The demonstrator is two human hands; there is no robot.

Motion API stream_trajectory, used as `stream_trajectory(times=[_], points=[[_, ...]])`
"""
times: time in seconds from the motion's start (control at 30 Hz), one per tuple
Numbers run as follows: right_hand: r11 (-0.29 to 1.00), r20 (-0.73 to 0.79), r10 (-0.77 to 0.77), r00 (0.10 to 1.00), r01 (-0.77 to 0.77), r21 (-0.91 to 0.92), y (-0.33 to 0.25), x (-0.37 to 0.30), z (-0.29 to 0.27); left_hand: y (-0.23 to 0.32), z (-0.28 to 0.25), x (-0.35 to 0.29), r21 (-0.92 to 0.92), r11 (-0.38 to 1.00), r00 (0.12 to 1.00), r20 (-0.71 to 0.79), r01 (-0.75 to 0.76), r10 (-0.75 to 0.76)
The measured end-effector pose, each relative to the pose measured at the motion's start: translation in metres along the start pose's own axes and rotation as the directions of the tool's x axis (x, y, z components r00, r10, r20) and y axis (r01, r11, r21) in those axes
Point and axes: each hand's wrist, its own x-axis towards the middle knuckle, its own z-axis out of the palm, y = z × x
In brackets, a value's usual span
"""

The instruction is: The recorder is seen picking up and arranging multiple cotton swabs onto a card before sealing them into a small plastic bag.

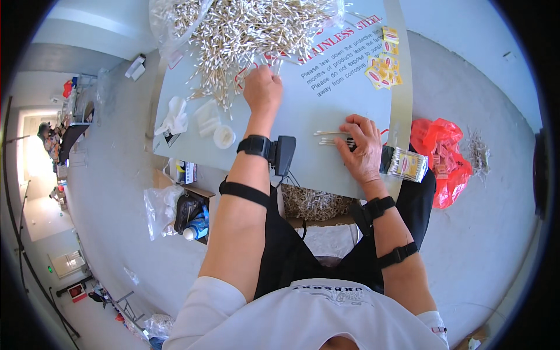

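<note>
A large heap of cotton swabs [251, 29] with pale sticks and white tips covers the far left of the steel table [303, 119]. At its near edge my left hand [262, 90] is closed, fingertips down among the swabs; a stick shows beside its fingers. Farther right and nearer me, my right hand [363, 149] curls its thumb and fingers around a few cotton swabs [328, 141], whose tips point left. Something dark shows under those fingers, partly hidden. By the right wrist, a clear packet of swabs [407, 165] with a yellow label lies at the table's edge.
Small yellow-and-white cards [385, 71] lie at the far right. A round white container [224, 137] and crumpled white wrapping [174, 116] sit on the left. A red plastic bag [440, 160] stands right of the table. Below the near edge is a box of swabs [318, 203].
</note>
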Motion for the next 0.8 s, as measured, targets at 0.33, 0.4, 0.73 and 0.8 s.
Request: stream_trajectory(times=[0.33,0.4,0.73,0.8], points=[[1.000,0.007,-0.009,1.000,0.009,0.006,0.001,-0.001,0.000,-0.003,0.006,0.013,-0.197,0.961,0.979,-0.103,-0.193,0.175],[1.000,0.011,-0.004,1.000,0.004,0.003,0.002,0.000,-0.001,0.001,0.003,0.031,-0.041,0.917,0.917,-0.050,-0.398,0.396],[1.000,-0.001,-0.010,1.000,0.010,0.007,0.003,0.000,0.000,0.006,0.024,0.009,-0.196,0.924,0.936,0.066,-0.329,0.347],[1.000,-0.002,-0.005,1.000,0.005,0.003,0.004,-0.001,-0.002,0.008,0.027,-0.005,-0.229,0.906,0.929,0.023,-0.356,0.370]])
